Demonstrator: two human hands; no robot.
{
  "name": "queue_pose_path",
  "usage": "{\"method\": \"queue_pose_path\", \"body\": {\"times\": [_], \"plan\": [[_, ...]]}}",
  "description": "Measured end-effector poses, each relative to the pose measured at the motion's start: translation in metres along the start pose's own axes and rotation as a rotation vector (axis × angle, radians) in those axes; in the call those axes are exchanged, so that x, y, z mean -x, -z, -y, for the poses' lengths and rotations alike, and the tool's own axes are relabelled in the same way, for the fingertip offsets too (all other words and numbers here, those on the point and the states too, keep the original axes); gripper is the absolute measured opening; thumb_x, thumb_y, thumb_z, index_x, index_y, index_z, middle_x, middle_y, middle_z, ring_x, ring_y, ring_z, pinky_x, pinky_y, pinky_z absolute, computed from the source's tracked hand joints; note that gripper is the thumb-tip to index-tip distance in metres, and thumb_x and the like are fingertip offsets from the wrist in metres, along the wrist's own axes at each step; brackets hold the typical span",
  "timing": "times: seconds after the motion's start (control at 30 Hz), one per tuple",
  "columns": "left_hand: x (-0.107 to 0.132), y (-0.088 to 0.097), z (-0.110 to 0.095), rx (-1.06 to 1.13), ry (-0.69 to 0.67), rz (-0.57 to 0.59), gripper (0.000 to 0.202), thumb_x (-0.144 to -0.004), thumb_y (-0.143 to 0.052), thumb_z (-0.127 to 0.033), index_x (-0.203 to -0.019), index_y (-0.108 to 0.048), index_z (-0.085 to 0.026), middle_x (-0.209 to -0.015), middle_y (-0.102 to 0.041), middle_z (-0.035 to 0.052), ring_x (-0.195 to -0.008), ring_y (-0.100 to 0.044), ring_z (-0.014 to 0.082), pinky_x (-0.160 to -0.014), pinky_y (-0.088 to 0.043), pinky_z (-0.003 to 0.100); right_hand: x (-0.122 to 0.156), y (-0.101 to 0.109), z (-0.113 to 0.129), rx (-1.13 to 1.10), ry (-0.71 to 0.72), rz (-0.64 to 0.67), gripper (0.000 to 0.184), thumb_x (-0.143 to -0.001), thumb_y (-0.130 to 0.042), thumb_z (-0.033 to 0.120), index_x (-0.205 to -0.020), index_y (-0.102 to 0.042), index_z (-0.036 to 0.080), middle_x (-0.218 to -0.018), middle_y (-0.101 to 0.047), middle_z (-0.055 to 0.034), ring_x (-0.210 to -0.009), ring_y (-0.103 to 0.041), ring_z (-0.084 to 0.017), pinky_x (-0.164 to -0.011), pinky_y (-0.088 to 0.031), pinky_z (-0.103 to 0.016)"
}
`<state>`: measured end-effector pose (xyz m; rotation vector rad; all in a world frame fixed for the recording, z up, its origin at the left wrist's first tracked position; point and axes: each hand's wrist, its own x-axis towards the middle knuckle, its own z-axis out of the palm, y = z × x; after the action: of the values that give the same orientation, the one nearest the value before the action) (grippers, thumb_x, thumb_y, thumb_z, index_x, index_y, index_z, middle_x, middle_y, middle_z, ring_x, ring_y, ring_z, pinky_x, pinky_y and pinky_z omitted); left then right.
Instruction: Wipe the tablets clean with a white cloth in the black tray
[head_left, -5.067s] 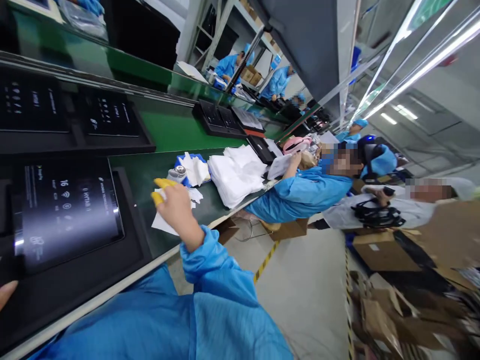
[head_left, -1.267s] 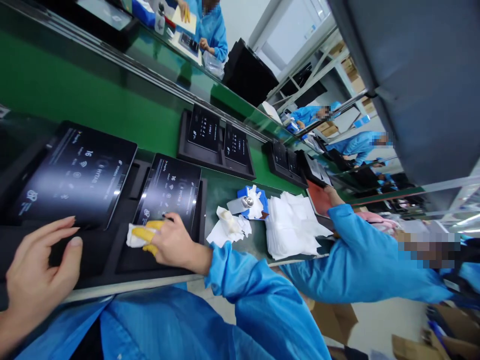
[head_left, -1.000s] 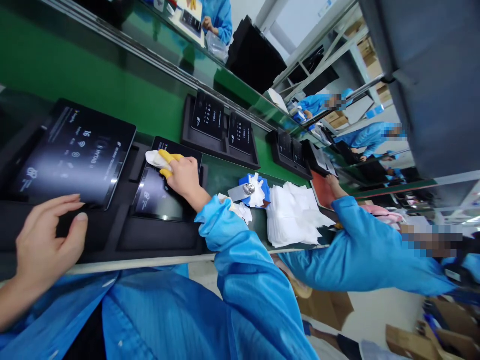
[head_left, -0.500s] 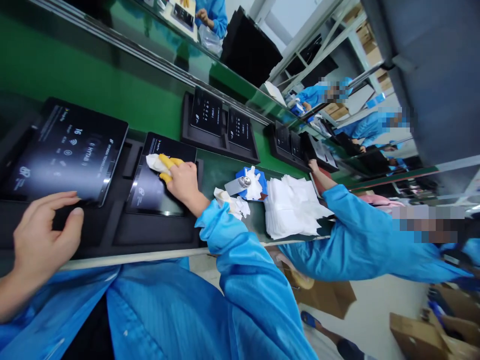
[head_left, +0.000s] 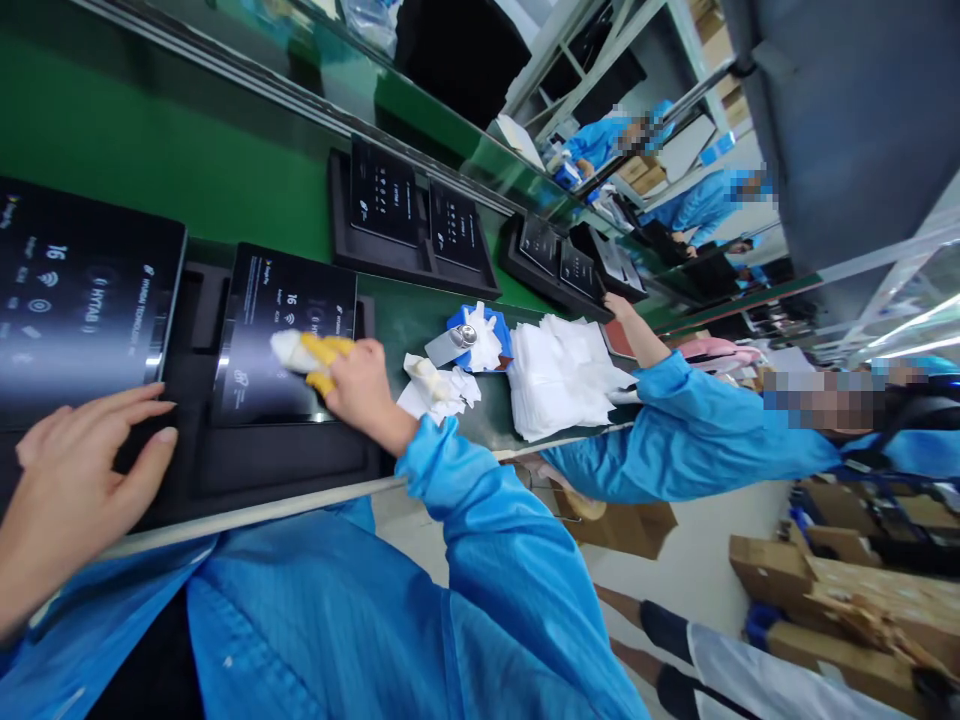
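Observation:
My right hand [head_left: 361,385], with yellow finger cots on some fingers, presses a wadded white wipe [head_left: 291,352] against the dark screen of a tablet [head_left: 255,290]. That tablet lies in a black foam tray [head_left: 277,462], its screen showing white icons and text. Spread and empty, my left hand [head_left: 94,450] rests by the lower right edge of a second tablet [head_left: 82,290] at the far left. The left fingertips appear to touch that edge; exact contact is unclear. The second tablet lies over the same black foam.
Right of the tray are crumpled wipes [head_left: 435,388], a blue box [head_left: 491,335] with a metal-topped bottle, and a stack of white sheets [head_left: 559,375]. More trays of tablets [head_left: 412,225] stand on the green belt [head_left: 247,160]. A co-worker's arm [head_left: 697,425] reaches in from the right.
The view has shifted, so the bench items sit further left. My right hand has moved the wipe lower on the tablet's screen. My left hand is closer to the left tablet's corner.

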<state>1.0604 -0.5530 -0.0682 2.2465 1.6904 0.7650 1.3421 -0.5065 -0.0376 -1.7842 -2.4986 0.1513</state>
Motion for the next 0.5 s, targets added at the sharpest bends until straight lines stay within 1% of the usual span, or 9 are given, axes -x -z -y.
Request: {"method": "queue_pose_path", "body": {"times": [0.1,0.17,0.2,0.27,0.33,0.37,0.4,0.43,0.5], "plan": [[-0.009,-0.013,-0.015,-0.029,-0.114,0.026,0.044,-0.099,-0.032,-0.041,-0.117,-0.059,-0.013,-0.137,-0.059,0.0184,-0.131,-0.053,0.0318,-0.12,-0.025,0.058,0.031,-0.014,0.017,-0.034,0.267,0.078,0.03,-0.096,-0.062,0.039,-0.123,-0.068,0.025,-0.116,-0.068,-0.008,-0.108,-0.057,-0.024,-0.106,-0.029,-0.042],[-0.011,-0.026,-0.02,-0.087,-0.141,0.053,0.046,-0.099,-0.03,-0.037,-0.127,-0.054,-0.011,-0.143,-0.055,0.021,-0.137,-0.047,0.0339,-0.119,-0.019,0.062,0.032,-0.015,0.014,-0.029,0.308,0.084,0.033,-0.097,-0.061,0.04,-0.127,-0.065,0.027,-0.118,-0.067,-0.0074,-0.109,-0.058,-0.022,-0.106,-0.03,-0.041],[-0.011,-0.034,-0.021,-0.109,-0.146,0.057,0.046,-0.099,-0.03,-0.035,-0.131,-0.052,-0.011,-0.145,-0.053,0.0214,-0.139,-0.045,0.0348,-0.119,-0.016,0.065,0.024,-0.011,0.006,-0.012,0.274,0.079,0.035,-0.098,-0.06,0.042,-0.13,-0.064,0.027,-0.12,-0.067,-0.008,-0.111,-0.058,-0.022,-0.105,-0.031,-0.041],[-0.011,-0.046,-0.02,-0.136,-0.159,0.055,0.047,-0.099,-0.03,-0.033,-0.137,-0.047,-0.01,-0.147,-0.051,0.0215,-0.14,-0.043,0.0362,-0.117,-0.013,0.069,-0.01,0.008,-0.017,0.049,0.105,0.048,0.04,-0.1,-0.056,0.044,-0.134,-0.061,0.022,-0.12,-0.066,-0.0107,-0.113,-0.058,-0.024,-0.101,-0.036,-0.04],[-0.009,-0.053,-0.017,-0.149,-0.169,0.04,0.048,-0.099,-0.031,-0.031,-0.139,-0.045,-0.01,-0.146,-0.052,0.0209,-0.14,-0.044,0.0362,-0.117,-0.013,0.069,-0.056,0.031,-0.034,0.113,-0.148,-0.031,0.044,-0.101,-0.054,0.04,-0.138,-0.056,0.018,-0.119,-0.066,-0.0126,-0.11,-0.06,-0.025,-0.095,-0.041,-0.04],[-0.009,-0.055,-0.015,-0.154,-0.175,0.034,0.048,-0.099,-0.031,-0.031,-0.14,-0.045,-0.01,-0.146,-0.053,0.0205,-0.139,-0.044,0.036,-0.117,-0.013,0.069,-0.079,0.041,-0.037,0.131,-0.271,-0.08,0.043,-0.101,-0.054,0.037,-0.139,-0.054,0.017,-0.118,-0.065,-0.0128,-0.106,-0.061,-0.025,-0.092,-0.043,-0.04],[-0.009,-0.055,-0.014,-0.157,-0.182,0.029,0.048,-0.099,-0.031,-0.03,-0.139,-0.045,-0.009,-0.145,-0.054,0.0203,-0.138,-0.045,0.0361,-0.117,-0.014,0.069,-0.1,0.048,-0.034,0.135,-0.363,-0.126,0.041,-0.1,-0.054,0.035,-0.137,-0.054,0.017,-0.116,-0.065,-0.0123,-0.103,-0.062,-0.025,-0.09,-0.044,-0.04],[-0.009,-0.055,-0.014,-0.159,-0.188,0.025,0.048,-0.099,-0.031,-0.03,-0.139,-0.046,-0.009,-0.144,-0.055,0.0203,-0.137,-0.046,0.0364,-0.117,-0.015,0.069,-0.118,0.053,-0.024,0.126,-0.403,-0.162,0.037,-0.1,-0.054,0.034,-0.133,-0.057,0.017,-0.114,-0.065,-0.0113,-0.1,-0.063,-0.025,-0.087,-0.046,-0.039],[-0.01,-0.053,-0.014,-0.159,-0.195,0.02,0.047,-0.098,-0.031,-0.03,-0.137,-0.049,-0.008,-0.142,-0.056,0.0205,-0.135,-0.048,0.0374,-0.115,-0.018,0.07,-0.144,0.051,0.007,0.086,-0.325,-0.197,0.03,-0.099,-0.054,0.038,-0.118,-0.062,0.017,-0.107,-0.066,-0.0087,-0.095,-0.064,-0.024,-0.083,-0.047,-0.038]]}}
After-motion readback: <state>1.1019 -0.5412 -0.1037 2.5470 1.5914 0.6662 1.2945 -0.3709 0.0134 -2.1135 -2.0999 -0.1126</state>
